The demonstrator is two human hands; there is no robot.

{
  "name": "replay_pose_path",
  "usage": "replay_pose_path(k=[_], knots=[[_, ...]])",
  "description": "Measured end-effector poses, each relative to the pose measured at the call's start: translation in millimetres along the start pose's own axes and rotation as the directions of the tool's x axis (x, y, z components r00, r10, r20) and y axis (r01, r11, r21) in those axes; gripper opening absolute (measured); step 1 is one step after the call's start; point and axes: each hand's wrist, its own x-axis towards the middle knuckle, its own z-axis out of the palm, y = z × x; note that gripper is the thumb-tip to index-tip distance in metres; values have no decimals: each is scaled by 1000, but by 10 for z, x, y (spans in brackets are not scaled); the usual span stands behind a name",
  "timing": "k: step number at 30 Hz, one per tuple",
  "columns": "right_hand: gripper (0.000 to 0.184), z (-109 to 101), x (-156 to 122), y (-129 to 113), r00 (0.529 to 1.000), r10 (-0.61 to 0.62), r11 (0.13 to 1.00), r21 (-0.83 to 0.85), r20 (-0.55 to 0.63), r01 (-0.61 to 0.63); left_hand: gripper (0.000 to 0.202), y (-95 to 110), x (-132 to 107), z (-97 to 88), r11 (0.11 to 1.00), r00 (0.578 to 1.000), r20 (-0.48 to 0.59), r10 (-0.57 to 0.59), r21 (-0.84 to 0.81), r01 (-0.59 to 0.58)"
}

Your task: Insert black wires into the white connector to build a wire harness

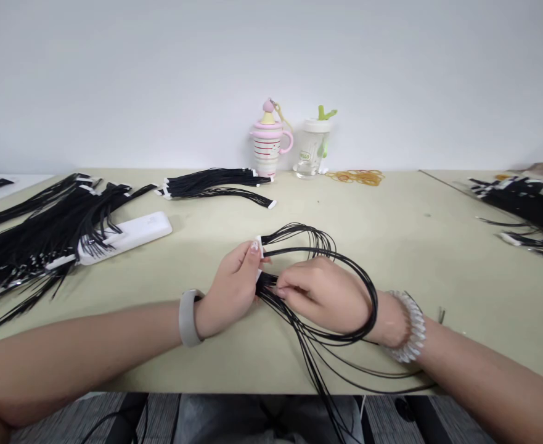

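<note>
Pinched in my left hand [236, 277] are two white connectors, the upper one [259, 246] by the thumb and a lower one partly hidden by the fingers. Thin black wires [368, 290] run out of them, curve in a loop over my right wrist and trail down past the table's front edge. My right hand [324, 293] sits inside that loop, its thumb and fingertips closed on black wires just right of the lower connector. Exactly how many wires it grips cannot be made out.
Black wire bundles [44, 228] cover the left side, partly over a white oblong case [148, 231]. Another bundle [211, 184] lies at the back, near a pink-lidded mug [266, 151], a clear cup [309, 154] and yellow rubber bands [359, 177]. More wire bundles [530, 206] lie far right.
</note>
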Motion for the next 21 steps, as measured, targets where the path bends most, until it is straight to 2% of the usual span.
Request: replay_pose_path(k=[3, 6, 8, 9, 10, 11, 12, 13, 14, 15, 17, 18, 20, 21], knots=[[16, -91, -28, 72, 998, -19, 1000, -4, 57, 19, 40, 14, 5, -5, 998, 1000, -17, 21, 60, -20], [19, -303, -90, 168, 996, 66, 998, 7, 67, -66, 41, 21, 11, -9, 997, 1000, -24, 5, 81, -4], [16, -460, -134, 245, 985, 166, 986, 3, -41, -166, 41, 13, 20, -11, 997, 999, -29, -17, 79, 20], [15, -528, -152, 288, 964, 215, 976, -10, -155, -219, 41, 6, 26, -12, 997, 999, -29, -24, 78, 26], [12, -586, -165, 334, 918, 264, 960, -14, -297, -281, 41, -3, 31, -12, 997, 999, -27, -30, 77, 32], [10, -633, -173, 382, 842, 303, 943, 14, -446, -332, 40, -12, 34, -12, 997, 999, -26, -32, 74, 34], [8, -672, -176, 432, 738, 333, 932, 89, -586, -350, 40, -19, 37, -13, 997, 999, -23, -34, 71, 35], [9, -706, -176, 482, 630, 367, 926, 204, -685, -317, 38, -26, 38, -14, 997, 999, -19, -39, 67, 40], [12, -738, -173, 530, 543, 416, 909, 348, -729, -229, 37, -30, 37, -14, 997, 999, -15, -45, 64, 46], [15, -768, -168, 573, 482, 479, 863, 495, -734, -103, 36, -33, 36, -15, 997, 999, -11, -49, 62, 50], [19, -824, -158, 630, 422, 612, 696, 709, -669, 115, 36, -36, 32, -16, 997, 999, -6, -49, 61, 49], [23, -843, -153, 637, 409, 664, 623, 766, -625, 159, 36, -37, 31, -16, 997, 999, -3, -46, 61, 46], [37, -843, -140, 599, 424, 700, 568, 808, -574, 154, 39, -39, 31, -16, 997, 1000, 6, -30, 65, 30], [43, -819, -132, 556, 472, 678, 583, 804, -563, 121, 40, -40, 33, -16, 997, 1000, 11, -18, 72, 17]])
